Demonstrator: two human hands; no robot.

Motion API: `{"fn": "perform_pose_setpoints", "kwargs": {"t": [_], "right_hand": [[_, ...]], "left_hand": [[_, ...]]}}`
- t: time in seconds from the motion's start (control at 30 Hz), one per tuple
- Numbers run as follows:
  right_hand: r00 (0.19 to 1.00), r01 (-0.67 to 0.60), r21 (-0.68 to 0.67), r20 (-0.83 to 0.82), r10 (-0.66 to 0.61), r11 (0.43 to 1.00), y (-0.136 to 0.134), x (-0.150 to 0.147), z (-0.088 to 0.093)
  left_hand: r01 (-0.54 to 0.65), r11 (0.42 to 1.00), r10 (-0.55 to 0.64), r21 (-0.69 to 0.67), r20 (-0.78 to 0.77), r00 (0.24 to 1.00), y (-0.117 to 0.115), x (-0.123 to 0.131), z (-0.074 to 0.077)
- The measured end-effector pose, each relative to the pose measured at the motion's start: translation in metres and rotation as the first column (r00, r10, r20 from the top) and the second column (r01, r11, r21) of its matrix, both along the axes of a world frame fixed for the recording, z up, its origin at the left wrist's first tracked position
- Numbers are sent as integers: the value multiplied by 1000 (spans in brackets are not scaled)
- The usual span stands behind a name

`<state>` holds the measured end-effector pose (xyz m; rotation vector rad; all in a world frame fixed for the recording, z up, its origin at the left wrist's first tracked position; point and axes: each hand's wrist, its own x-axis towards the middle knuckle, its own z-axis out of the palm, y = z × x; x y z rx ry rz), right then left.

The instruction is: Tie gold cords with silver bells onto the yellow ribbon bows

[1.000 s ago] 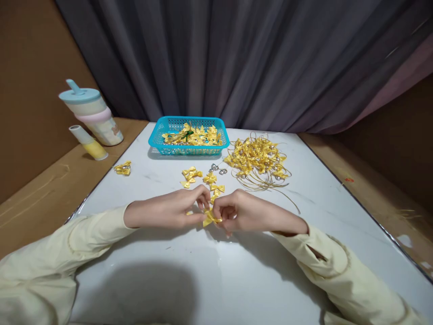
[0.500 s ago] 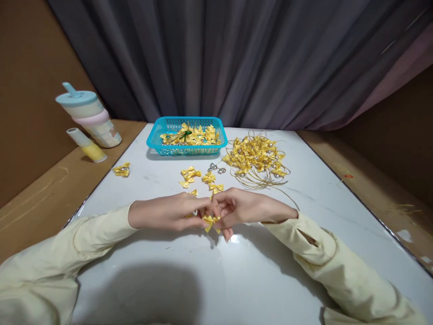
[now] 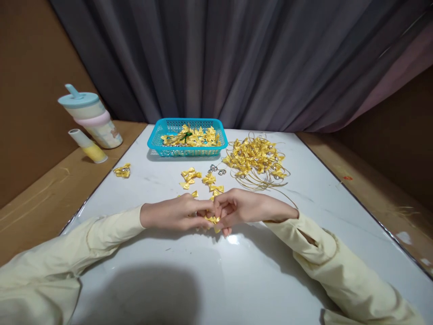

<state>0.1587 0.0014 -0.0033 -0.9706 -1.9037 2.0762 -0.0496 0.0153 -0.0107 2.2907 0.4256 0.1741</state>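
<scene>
Dark curtain behind white tabletop (faintly veined); left hand, right hand pinched closed on yellow bow.

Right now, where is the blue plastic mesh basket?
In the head view, the basket stands near the far edge of the white table, left of the heaped yellow ribbon bows.

The broadest open stretch I see is the near part of the marble-patterned tabletop, between the forearms. Ahead, the left hand and right hand meet around a yellow ribbon bow, barring the middle. Behind them, loose bows and silver beads obstruct the way to the raised-rim blue basket. A tangled bow-and-cord pile crowds its right; bare lanes run right of that pile and left of the loose bows.
</scene>
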Motion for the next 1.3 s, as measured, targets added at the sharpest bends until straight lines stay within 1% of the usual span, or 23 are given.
{"fn": "perform_pose_setpoints", "kwargs": {"t": [0.1,0.2,0.33,0.43,0.57,0.67,0.73,0.8,0.9,0.97,1.03,1.17,1.3], "right_hand": [[999,-24,25,30,23,999,-1,0,0],[998,-37,30,44,36,999,-1,1,3],[1000,21,29,4,-21,999,1,4,9],[999,36,62,-22,-35,997,2,7,10],[999,-31,43,10,31,999,2,10,13],[999,-25,4,-43,26,1000,3,11,14],[995,-16,-45,-104,11,999,3,11,14],[990,2,-72,-140,-13,997,4,12,14],[990,57,-39,-128,-61,998,5,13,15],[992,72,3,-104,-72,997,5,14,17],[995,61,29,-77,-59,998,5,15,19],[996,72,11,-48,-71,997,4,14,17],[993,95,14,-72,-93,995,4,15,11]], "left_hand": [[18,1000,-18,-7,-2,1000,0,0,0],[16,999,-16,50,-8,1000,0,0,-3],[-9,992,5,129,26,1000,1,1,-7],[-16,989,11,144,36,999,1,1,-9],[71,994,-74,79,42,996,2,0,-4],[123,992,-122,-4,103,987,4,-2,4],[119,989,-107,-89,133,985,5,-3,8],[78,982,-57,-173,121,991,6,-3,11],[-13,967,34,-254,76,997,6,-1,11],[-53,962,73,-269,65,995,6,0,9],[-63,960,86,-274,76,993,6,0,7],[-43,966,73,-256,109,991,6,-1,5],[-31,979,59,-203,132,990,8,-1,6]]}}
